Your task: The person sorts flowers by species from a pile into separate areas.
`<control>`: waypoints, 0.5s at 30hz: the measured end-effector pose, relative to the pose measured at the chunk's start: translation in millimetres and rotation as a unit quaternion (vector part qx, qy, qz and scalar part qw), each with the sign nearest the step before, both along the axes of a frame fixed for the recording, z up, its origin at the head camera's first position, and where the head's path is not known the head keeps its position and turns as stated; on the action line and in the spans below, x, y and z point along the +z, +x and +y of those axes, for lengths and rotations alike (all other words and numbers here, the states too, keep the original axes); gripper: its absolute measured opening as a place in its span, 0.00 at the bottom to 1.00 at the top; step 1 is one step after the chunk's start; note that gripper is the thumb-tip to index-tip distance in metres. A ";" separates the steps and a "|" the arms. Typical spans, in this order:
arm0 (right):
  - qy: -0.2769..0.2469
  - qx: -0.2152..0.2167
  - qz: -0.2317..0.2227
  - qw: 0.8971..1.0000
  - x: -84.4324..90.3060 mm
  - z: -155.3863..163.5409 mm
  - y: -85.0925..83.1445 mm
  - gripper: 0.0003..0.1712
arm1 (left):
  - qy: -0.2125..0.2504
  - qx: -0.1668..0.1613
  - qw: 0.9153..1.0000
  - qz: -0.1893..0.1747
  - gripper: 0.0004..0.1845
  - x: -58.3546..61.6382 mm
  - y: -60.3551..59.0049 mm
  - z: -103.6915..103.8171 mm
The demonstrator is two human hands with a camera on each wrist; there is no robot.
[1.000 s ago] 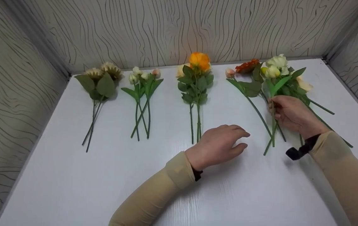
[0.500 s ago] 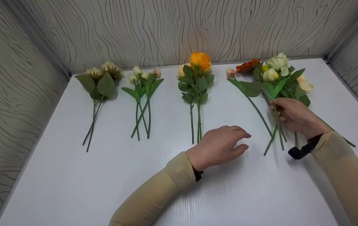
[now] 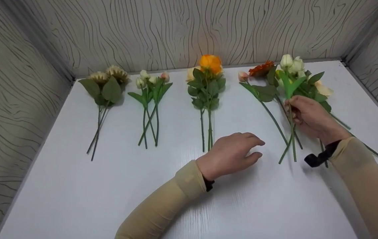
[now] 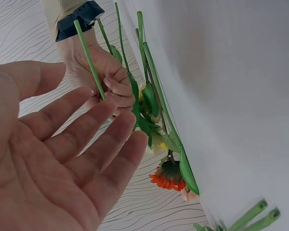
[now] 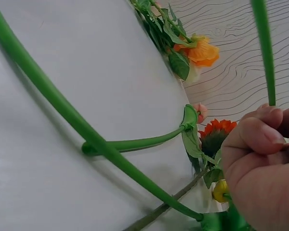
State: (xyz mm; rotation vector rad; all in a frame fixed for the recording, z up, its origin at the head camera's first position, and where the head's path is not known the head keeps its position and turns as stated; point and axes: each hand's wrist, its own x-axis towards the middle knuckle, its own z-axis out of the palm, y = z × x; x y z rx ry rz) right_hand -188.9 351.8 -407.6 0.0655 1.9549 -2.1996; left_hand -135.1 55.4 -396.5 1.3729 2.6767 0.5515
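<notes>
My right hand (image 3: 315, 119) pinches the green stem of a white tulip (image 3: 286, 61) just below its leaves. In the right wrist view, a piece of stem (image 5: 265, 53) stands up from the curled fingers (image 5: 260, 137). Behind and beside that hand lie a pink tulip (image 3: 243, 76), an orange-red gerbera-like flower (image 3: 262, 69), and white and cream blooms with dark leaves, partly hidden by the hand. My left hand (image 3: 230, 154) hovers over the table with relaxed fingers and holds nothing; its palm (image 4: 43, 178) shows in the left wrist view.
On the white table (image 3: 76, 199), two cream flowers (image 3: 107, 78) lie far left with crossed stems. Several small tulips (image 3: 150, 81) lie beside them. An orange flower bunch (image 3: 210, 65) lies centrally, its stem ends by my left hand. Patterned walls (image 3: 175, 33) enclose the back and sides.
The white tulip in my right hand has risen and its bloom shifted toward the back wall. Stems under the right wrist have shifted slightly. The left hand has stayed almost still.
</notes>
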 end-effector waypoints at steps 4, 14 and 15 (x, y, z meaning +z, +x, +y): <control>0.038 -0.003 0.010 0.999 4.0 -3.3 -1.4 0.14 | 0.001 0.005 1.000 -0.001 0.18 0.2 0.4 0.2; 0.085 -0.025 0.016 0.996 17.8 -14.2 -2.3 0.15 | 0.024 0.023 0.999 -0.016 0.17 -0.4 -2.0 -1.5; 0.098 -0.032 0.019 0.995 20.9 -17.4 -2.0 0.16 | 0.031 0.029 0.999 -0.022 0.16 0.0 -3.3 -2.5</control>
